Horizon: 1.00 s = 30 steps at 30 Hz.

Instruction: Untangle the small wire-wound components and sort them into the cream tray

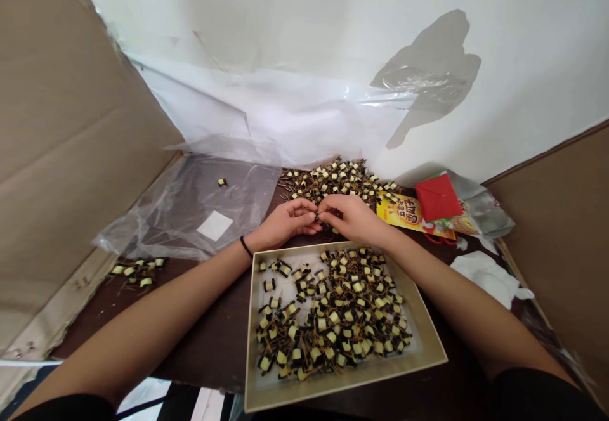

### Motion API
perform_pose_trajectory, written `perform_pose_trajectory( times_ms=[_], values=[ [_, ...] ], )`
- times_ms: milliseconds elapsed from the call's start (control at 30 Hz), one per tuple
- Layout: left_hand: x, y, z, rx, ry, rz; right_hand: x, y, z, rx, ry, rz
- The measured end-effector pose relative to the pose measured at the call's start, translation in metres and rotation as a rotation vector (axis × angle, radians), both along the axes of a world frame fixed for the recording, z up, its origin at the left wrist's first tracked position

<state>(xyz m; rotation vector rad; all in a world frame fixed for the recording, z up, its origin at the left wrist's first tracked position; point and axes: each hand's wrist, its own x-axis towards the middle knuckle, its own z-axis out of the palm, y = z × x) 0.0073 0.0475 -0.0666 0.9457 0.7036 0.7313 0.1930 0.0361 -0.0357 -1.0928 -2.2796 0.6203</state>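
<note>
My left hand (288,221) and my right hand (353,215) meet just beyond the shallow box's far edge. Between their fingertips is a small wire-wound coil (317,216), dark and mostly covered by the fingers. Both hands are closed in a pinch on it. Below them stands the cream box (425,335), holding many small coils (333,317) with pale yellow wrapping, black ends and thin copper-coloured leads. Right behind my hands lies a heap of similar coils (340,177).
Clear plastic sheeting (174,202) covers the left side, with a white square (215,226) and one coil (222,182). Several coils (137,271) lie at left. At right are a yellow packet (398,210), red envelope (438,197), red-handled scissors (440,239) and white plastic (485,276). Cardboard walls (71,123) flank the table.
</note>
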Motion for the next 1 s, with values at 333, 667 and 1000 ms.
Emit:
perform_pose_trajectory(
  times_ms=[333,667,1000],
  values=[
    [-0.003,0.000,0.005,-0.117,-0.029,-0.019,0.000,0.000,0.001,-0.034,0.040,-0.016],
    [-0.002,-0.005,0.039,0.028,0.033,0.045,-0.002,-0.002,0.016,-0.162,0.248,-0.064],
    [-0.003,-0.010,0.041,0.089,0.154,0.038,-0.009,-0.011,0.016,-0.233,0.164,-0.158]
  ],
)
